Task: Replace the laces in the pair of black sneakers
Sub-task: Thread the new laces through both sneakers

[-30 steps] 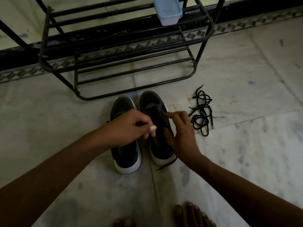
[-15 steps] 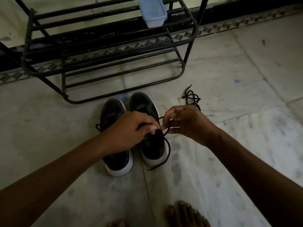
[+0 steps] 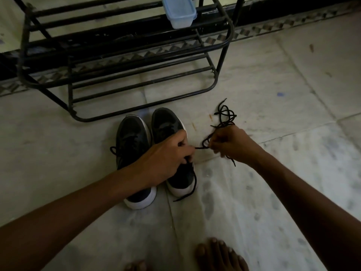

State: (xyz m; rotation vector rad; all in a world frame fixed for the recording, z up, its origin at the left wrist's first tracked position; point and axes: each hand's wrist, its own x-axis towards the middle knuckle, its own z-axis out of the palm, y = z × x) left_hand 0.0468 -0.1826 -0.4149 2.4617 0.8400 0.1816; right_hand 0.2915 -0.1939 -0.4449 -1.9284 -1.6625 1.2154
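head view. a pair of black sneakers stands side by side on the tiled floor (image 3: 273, 192), toes toward the shoe rack (image 3: 125, 75) at 12 o'clock. the laced sneaker (image 3: 132, 133) sits at 9 o'clock of the worked sneaker (image 3: 168, 122). the left hand (image 3: 166, 153) lies over the worked sneaker's throat, fingers curled, pinching the lace (image 3: 201, 147) at its tips. the right hand (image 3: 232, 143), at 3 o'clock of the left, is closed on the same lace, and a short taut run shows between the two. one tail trails off the sneaker's heel toward 6 o'clock. spare laces (image 3: 224, 114) lie in a tangle at 12 o'clock of the right hand, touching or just under it; cannot tell which. a plastic box (image 3: 179, 12) sits on the rack. a bare foot (image 3: 218, 255) shows at 6 o'clock.

judgement: the step looks like drawing the lace through the eyelets. it likely goes best with the left hand pinning the sneaker and the right pulling flat and steady toward 3 o'clock, clear of the tangle so the strands do not mix.

against half a second ago: the hands were nearly touching above the sneaker; the right has since swung out to 3 o'clock, stretching the lace. more of the tangle now shows. the sneakers have not shifted.
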